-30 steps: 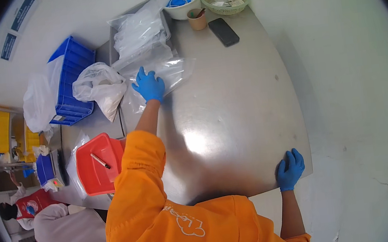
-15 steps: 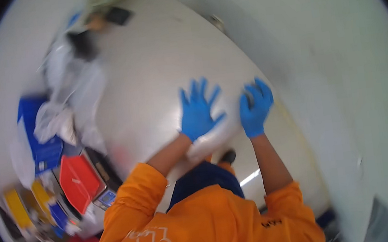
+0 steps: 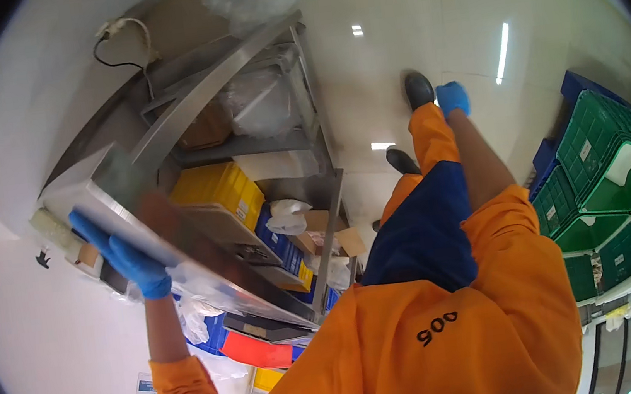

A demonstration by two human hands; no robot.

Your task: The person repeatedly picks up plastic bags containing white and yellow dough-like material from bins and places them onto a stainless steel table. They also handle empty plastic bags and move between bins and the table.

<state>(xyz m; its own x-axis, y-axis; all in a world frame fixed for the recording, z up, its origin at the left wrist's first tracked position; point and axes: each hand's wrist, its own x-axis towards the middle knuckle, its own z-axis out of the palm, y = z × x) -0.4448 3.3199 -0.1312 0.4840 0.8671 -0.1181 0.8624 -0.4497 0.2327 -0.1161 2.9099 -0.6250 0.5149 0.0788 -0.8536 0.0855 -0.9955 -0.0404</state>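
Observation:
My left hand (image 3: 126, 256), in a blue glove, lies with its fingers stretched out along a steel table (image 3: 89, 193), near the table's edge. Nothing shows in its grip. Lower down and off to the right, my right hand (image 3: 452, 98), also gloved in blue, hangs over the floor beside my black boot (image 3: 418, 90). Its fingers are curled closed, and whatever may be inside them is hidden.
Under the table, shelves carry a yellow crate (image 3: 215, 193), clear plastic bags (image 3: 262, 106) and an open cardboard box (image 3: 350, 241). A red tray (image 3: 257, 350) lies near my left arm. Green crates (image 3: 608, 134) are stacked at the right. Pale tiled floor (image 3: 370, 58) stretches ahead.
My view has swung from the tabletop to the shelves and floor. My left hand, fingers spread before, now lies along the table; my right hand has dropped down over the floor.

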